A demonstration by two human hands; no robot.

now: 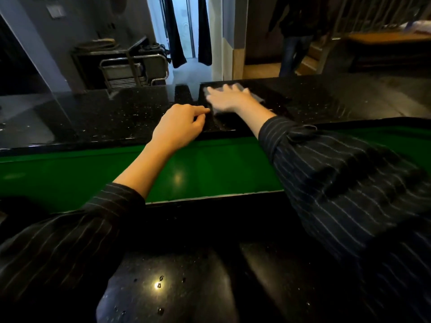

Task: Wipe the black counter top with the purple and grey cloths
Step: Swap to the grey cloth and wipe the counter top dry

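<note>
The black speckled counter top [112, 115] runs across the upper middle of the head view. My right hand [227, 97] lies flat, fingers spread, pressing a grey cloth [255, 95] onto the counter's far part; the hand is motion-blurred and covers most of the cloth. My left hand [180, 128] rests on the counter's near edge with fingers loosely curled and the index finger pointing right; it holds nothing that I can see. No purple cloth shows.
A green surface [205, 169] lies below the counter, with a lower black ledge [177, 283] nearest me. A metal cart [133, 71] stands behind the counter at left. A person [293, 36] stands beyond it at right, near a wooden table [387, 39].
</note>
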